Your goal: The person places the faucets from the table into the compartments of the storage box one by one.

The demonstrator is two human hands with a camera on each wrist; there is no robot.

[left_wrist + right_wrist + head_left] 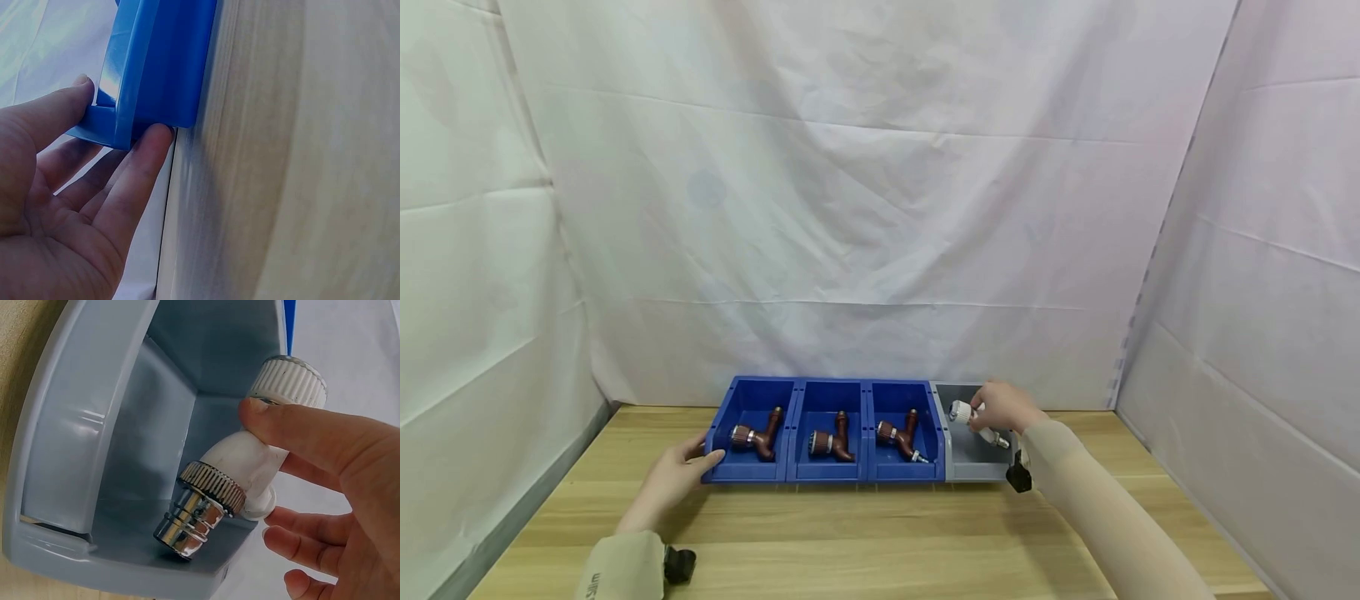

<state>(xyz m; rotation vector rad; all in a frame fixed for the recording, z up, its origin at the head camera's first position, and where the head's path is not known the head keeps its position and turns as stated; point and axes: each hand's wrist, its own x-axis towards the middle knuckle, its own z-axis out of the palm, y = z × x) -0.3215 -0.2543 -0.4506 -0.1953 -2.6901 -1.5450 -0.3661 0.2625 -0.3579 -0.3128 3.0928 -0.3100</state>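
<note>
My right hand (1009,407) pinches a white valve (247,459) between thumb and fingers. The valve has a ribbed white knob at one end and a chrome, ridged hose fitting (192,522) at the other. It is held tilted over the inside of the grey bin (977,472), at the right end of a row. At the row's left end, my left hand (672,482) grips the front corner of a blue bin (748,472), thumb on the rim and fingers at its side and underside. A brown valve (765,442) lies in that blue bin.
Two more blue bins, the middle one (827,473) and the one beside the grey (906,472), hold brown valves, one with a silver tip. The bins stand side by side on a wooden table (850,542). White cloth (850,208) hangs behind and at both sides.
</note>
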